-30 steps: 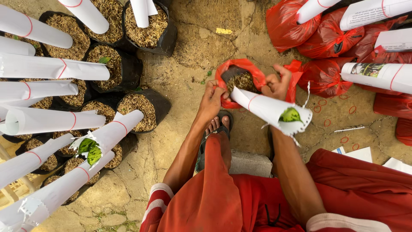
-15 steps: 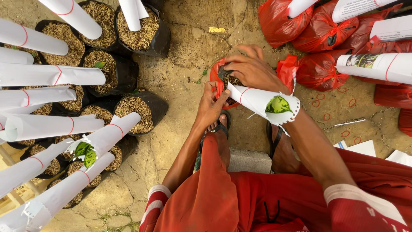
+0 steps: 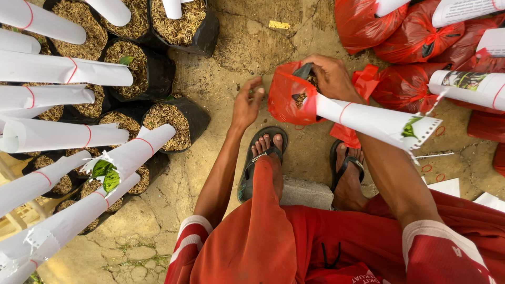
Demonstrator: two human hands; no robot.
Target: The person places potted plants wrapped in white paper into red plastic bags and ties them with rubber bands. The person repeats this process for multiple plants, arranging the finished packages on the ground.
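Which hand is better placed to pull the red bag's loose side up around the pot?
Left, probably. The left hand is open and free beside the red plastic bag. The right hand already grips the bag's top edge at the seedling pot with its paper tube.

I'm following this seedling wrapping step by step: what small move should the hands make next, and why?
Probably bring the left hand onto the red plastic bag. The right hand grips it alone at the top, dark pot and husk filling show through the open mouth, and the left hand's fingers hover just beside it, not touching.
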